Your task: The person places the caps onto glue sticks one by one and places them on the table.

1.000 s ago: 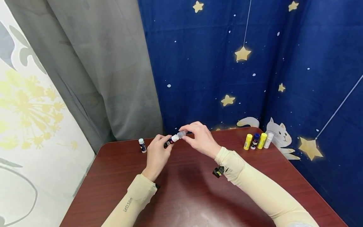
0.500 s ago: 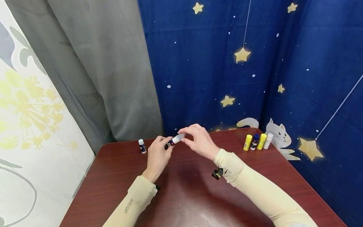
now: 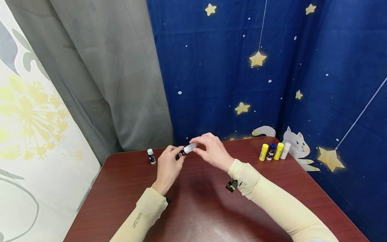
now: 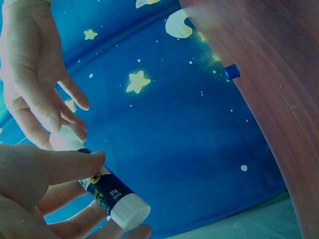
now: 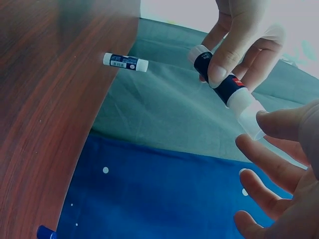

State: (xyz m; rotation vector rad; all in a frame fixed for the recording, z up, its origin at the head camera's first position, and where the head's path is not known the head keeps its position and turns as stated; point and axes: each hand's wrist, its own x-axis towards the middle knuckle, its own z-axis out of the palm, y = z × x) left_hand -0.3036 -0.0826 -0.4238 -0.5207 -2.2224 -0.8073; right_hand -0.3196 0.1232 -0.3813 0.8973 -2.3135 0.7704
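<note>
My left hand (image 3: pixel 168 165) grips a glue stick (image 3: pixel 180 154) by its dark blue label, tilted up to the right above the table's far part. A 21g mark shows on the glue stick (image 4: pixel 112 194) in the left wrist view, near its white base. Thumb and index finger of my right hand (image 3: pixel 214 152) pinch the translucent cap (image 5: pixel 251 122), which sits over the white top end; its other fingers are spread apart. Left of my hands, a second glue stick (image 3: pixel 151 156) with a pale cap stands on the table.
At the table's right back, a yellow stick (image 3: pixel 264 152), a blue-capped stick (image 3: pixel 271 151), another yellow stick (image 3: pixel 278 151) and a white one (image 3: pixel 285 151) stand in a row. A small blue cap-like thing (image 4: pixel 232 72) is at the edge of the table (image 3: pixel 130 188). Curtains hang behind.
The translucent cap, earlier held apart at the tip of the glue stick, has moved down and left over its white end. Both hands have barely shifted in the last half second.
</note>
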